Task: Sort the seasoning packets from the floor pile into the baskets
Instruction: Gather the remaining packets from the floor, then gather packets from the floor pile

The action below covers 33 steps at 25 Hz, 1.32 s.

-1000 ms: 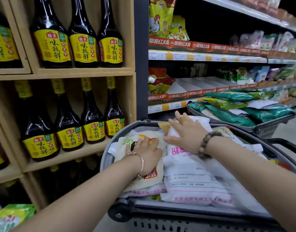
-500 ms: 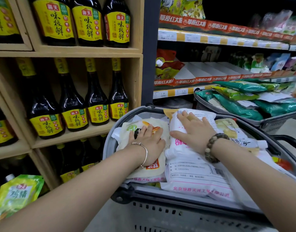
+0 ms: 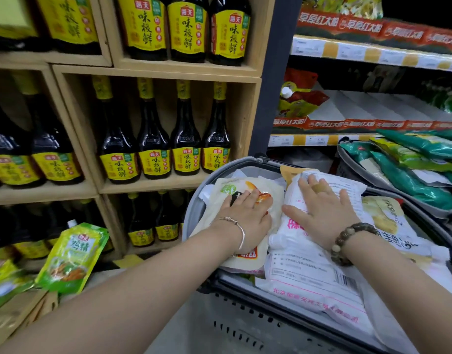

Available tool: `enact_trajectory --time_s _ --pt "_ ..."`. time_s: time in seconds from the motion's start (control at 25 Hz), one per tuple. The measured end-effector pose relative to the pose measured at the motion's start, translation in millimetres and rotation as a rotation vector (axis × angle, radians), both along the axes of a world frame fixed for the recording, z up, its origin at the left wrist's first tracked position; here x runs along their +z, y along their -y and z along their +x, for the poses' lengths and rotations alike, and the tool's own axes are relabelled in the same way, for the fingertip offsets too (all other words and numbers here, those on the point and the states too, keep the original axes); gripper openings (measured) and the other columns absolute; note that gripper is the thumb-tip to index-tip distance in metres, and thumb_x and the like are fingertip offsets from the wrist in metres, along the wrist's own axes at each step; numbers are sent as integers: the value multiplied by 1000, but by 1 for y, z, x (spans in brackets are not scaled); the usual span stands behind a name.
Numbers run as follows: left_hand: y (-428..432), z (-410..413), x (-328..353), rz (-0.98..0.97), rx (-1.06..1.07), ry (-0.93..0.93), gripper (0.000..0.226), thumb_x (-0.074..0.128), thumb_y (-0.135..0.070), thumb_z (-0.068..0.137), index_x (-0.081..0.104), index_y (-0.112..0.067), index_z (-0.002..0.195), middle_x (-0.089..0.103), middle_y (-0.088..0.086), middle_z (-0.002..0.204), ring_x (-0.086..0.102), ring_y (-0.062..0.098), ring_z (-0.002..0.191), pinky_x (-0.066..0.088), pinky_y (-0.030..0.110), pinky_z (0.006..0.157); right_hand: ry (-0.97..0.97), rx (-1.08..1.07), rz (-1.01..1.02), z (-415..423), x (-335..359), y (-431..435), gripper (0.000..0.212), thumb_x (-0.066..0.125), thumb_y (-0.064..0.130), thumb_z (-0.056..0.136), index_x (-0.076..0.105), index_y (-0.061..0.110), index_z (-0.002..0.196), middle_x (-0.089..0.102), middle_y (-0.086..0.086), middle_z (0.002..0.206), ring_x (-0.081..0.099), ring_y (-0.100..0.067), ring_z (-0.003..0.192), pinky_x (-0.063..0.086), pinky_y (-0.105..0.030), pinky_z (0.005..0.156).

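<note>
Grey slotted plastic forms the near basket [image 3: 245, 325] at 5 o'clock, heaped with slick packets. Both hands lie flat on them, as half a second ago. The left hand [image 3: 245, 213] presses a glossy cream pouch [image 3: 219, 198]. The right hand [image 3: 322, 208], fingers spread, presses a crinkled white bag [image 3: 309, 267] with pink print. A green pouch [image 3: 71, 256] sits low at 8 o'clock. At 2 o'clock a second basket [image 3: 346, 159] holds green packets [image 3: 411, 180]. Beyond, dark glass bottles [image 3: 153, 149] stand on wooden shelves [image 3: 156, 185].

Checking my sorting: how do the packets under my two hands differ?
The cream pouch under the left hand shows an orange picture; the white bag under the right hand has pink print. The white bag looks bigger than the cream pouch. Both lie in the grey basket.
</note>
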State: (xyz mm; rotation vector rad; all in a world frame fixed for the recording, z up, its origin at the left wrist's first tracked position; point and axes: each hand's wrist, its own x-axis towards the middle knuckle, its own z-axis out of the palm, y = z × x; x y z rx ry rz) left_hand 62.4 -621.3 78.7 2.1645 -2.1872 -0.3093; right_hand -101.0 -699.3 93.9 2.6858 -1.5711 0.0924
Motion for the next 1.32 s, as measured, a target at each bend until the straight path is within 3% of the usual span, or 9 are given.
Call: enact_trajectory --time_s 0.2,0.4,0.52,0.64,0.84,1.08,1.32 --pt "5 4 -4 -78 32 -121 51 20 -38 98 12 -29 148 1 1 158 2 19 145 1 46 116 -42 -8 -1 6 6 1 80 21 67 84 2 25 149 -4 1 158 -2 -15 145 1 -49 115" --pt "-12 34 28 -285 68 -253 49 43 -33 92 34 -27 140 40 2 143 40 26 128 35 38 101 24 38 -42 35 34 -18 67 28 56 89 15 28 148 22 -3 155 27 -20 139 18 -44 114" --pt "-50 97 42 -356 57 -218 44 46 -33 90 41 -27 134 46 3 137 46 26 122 42 38 96 177 174 -69 93 49 -53 68 31 53 81 27 28 145 46 -7 141 47 -26 124 39 -40 99" --pt "-115 180 21 -309 168 -173 45 47 -33 89 43 -28 133 48 2 136 47 26 121 42 38 96 206 305 -50 174 43 -96 64 36 54 79 35 35 140 59 -4 127 58 -27 107 44 -34 82" --pt "-235 304 -62 -174 522 -28 46 44 -38 90 40 -27 134 42 0 137 44 26 122 35 35 97 146 470 58 317 -33 -167 55 51 49 85 40 36 137 55 3 133 53 -21 119 42 -30 91" --pt "-317 376 -173 -38 808 -165 49 47 -37 89 37 -31 136 41 -1 140 46 24 123 38 32 96 -62 479 350 409 -174 -207 56 54 50 83 40 39 136 58 -3 129 55 -23 117 47 -31 89" --pt "-358 409 -267 59 1035 -315 47 51 -30 89 44 -25 134 44 4 138 48 28 121 40 34 95 -50 420 623 460 -274 -241 53 59 46 81 49 32 131 58 -2 130 54 -23 118 44 -31 94"
